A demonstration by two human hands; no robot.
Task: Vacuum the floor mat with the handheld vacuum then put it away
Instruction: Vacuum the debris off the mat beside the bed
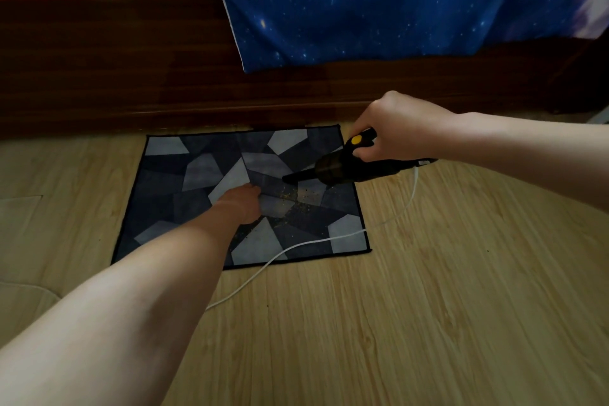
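Vacuuming the mat (164,181), mid-step; gripped the vacuum (342,170) by its handle in the right hand (392,132), nozzle (291,178) over the mat near the crumbs (290,199); steadied mat with left hand (244,204), finger curl unclear; next likely called for sweeping nozzle through crumbs.

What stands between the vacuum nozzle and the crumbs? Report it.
Nothing visible. The right hand grips the black handheld vacuum with a yellow button, nozzle aimed at the yellowish crumbs on the blue-grey patchwork floor mat. The left hand rests beside them; the white cord crosses the mat's near corner.
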